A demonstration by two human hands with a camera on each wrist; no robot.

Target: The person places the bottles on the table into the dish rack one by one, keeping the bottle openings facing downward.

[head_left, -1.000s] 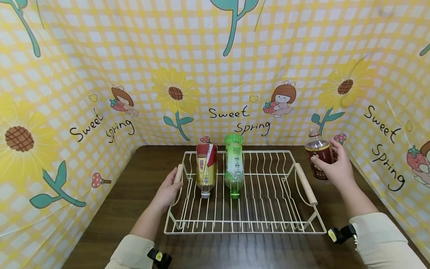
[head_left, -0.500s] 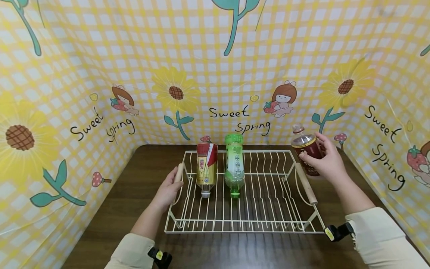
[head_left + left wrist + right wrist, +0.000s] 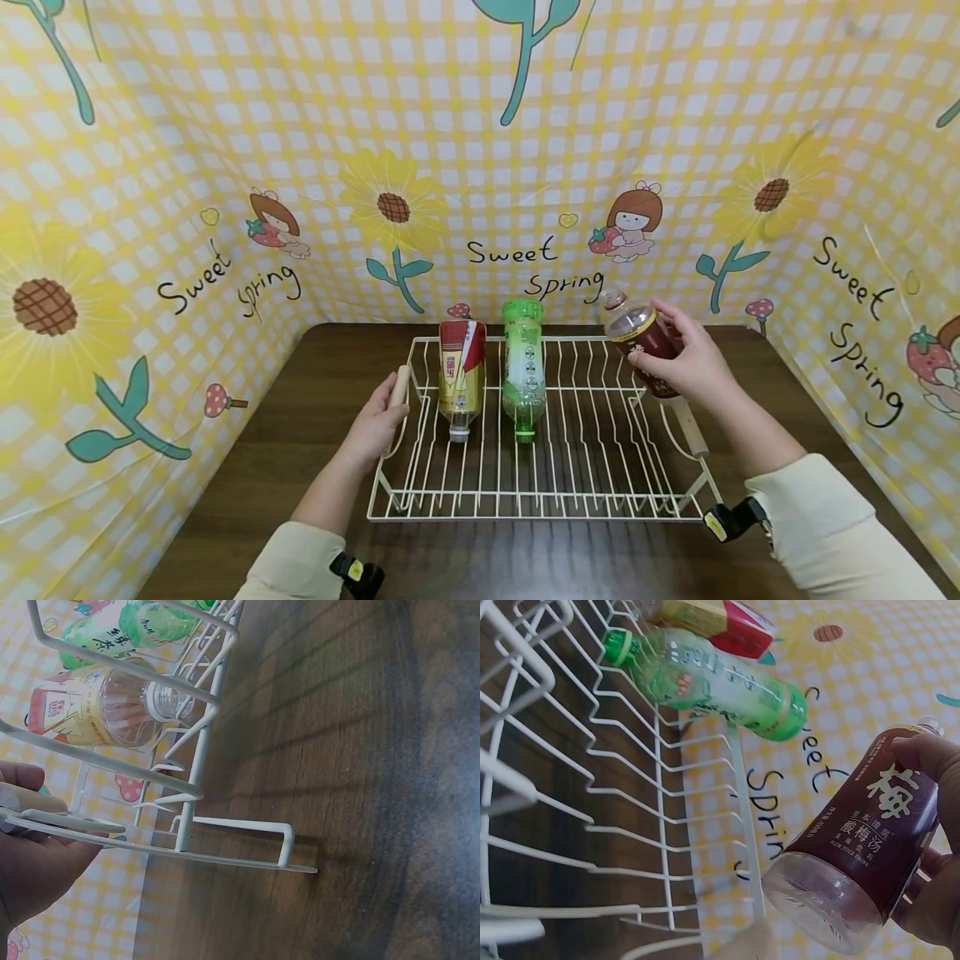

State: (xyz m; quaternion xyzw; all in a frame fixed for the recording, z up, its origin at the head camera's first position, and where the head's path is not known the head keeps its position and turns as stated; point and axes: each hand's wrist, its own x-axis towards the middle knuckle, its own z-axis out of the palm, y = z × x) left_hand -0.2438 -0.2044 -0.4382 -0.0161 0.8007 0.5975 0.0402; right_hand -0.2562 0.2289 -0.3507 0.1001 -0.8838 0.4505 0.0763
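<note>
My right hand [image 3: 693,362] grips a plastic bottle with a dark red plum juice label [image 3: 647,346], its neck tilted up and to the left over the rack's right rear side. In the right wrist view the bottle's clear base [image 3: 825,900] points down. My left hand [image 3: 377,421] holds the wooden handle [image 3: 401,387] at the left of a cream wire dish rack [image 3: 570,496]. Neck toward me, a red and yellow labelled bottle [image 3: 461,375] lies in the rack. Beside it to the right, a green bottle [image 3: 523,375] lies the same way.
The rack stands on a dark wooden table [image 3: 285,400]. Its right wooden handle [image 3: 692,429] is partly hidden behind the bottle and hand. A yellow checked cloth [image 3: 480,167] with flowers surrounds the table at the back and sides.
My right hand has carried the plum juice bottle leftward, from beside the rack to above its right side, and the bottle leans further left. My left hand and the other bottles have stayed put.
</note>
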